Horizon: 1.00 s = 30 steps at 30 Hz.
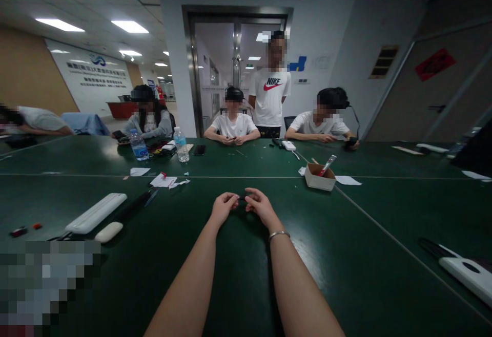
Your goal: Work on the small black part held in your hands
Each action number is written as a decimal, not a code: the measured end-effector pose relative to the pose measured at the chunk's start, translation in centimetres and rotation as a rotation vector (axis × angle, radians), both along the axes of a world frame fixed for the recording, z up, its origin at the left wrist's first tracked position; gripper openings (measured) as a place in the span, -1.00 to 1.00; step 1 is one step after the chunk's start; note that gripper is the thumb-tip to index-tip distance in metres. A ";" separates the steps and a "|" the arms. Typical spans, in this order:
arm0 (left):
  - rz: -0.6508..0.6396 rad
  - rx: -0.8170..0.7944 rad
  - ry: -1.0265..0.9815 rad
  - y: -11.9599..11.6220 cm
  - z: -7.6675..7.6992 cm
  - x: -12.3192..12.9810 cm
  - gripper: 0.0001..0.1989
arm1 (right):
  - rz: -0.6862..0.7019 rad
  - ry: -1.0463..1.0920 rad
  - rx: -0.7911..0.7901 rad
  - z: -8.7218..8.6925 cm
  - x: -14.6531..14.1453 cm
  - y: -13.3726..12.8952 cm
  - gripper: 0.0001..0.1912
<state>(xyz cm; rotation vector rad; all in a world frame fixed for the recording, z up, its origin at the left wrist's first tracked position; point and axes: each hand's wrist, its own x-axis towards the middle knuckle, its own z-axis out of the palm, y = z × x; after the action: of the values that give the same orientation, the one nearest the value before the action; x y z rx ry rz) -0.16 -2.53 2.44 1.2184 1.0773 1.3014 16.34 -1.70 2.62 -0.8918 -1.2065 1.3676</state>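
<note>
Both my hands are over the middle of the green table (238,255), with a small dark object (242,196) between them. My left hand (225,208) pinches the object's left end, where a small light tip shows at the fingertips. On the other side, my right hand (261,206) has its thumb and fingers closed round the right end; a silver bracelet (279,234) circles that wrist. The object is too small and dark to name.
A cardboard box (320,179) with a red-handled tool stands ahead right. Leftward lie a white elongated device (97,213), a white rounded case (109,232) and paper scraps (163,180). Two bottles (181,145) stand farther back. Several people are around the table.
</note>
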 end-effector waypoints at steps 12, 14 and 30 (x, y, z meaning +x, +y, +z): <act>0.013 -0.007 -0.026 0.4 -0.7 0.5 -0.63 | 0.001 0.003 0.016 -0.4 0.2 0.0 -0.57; 0.013 0.003 -0.030 0.3 -0.6 0.6 -0.63 | 0.000 -0.001 0.024 -0.4 0.1 0.0 -0.57; -0.008 0.093 0.008 -0.4 -0.1 0.5 -0.64 | -0.020 -0.030 0.028 -0.2 -0.3 0.0 -0.54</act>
<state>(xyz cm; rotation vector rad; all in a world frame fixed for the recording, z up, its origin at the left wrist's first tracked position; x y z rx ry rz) 0.32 -2.97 2.37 1.2966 1.0258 1.3546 16.07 -1.65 2.44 -0.9057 -1.2332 1.3227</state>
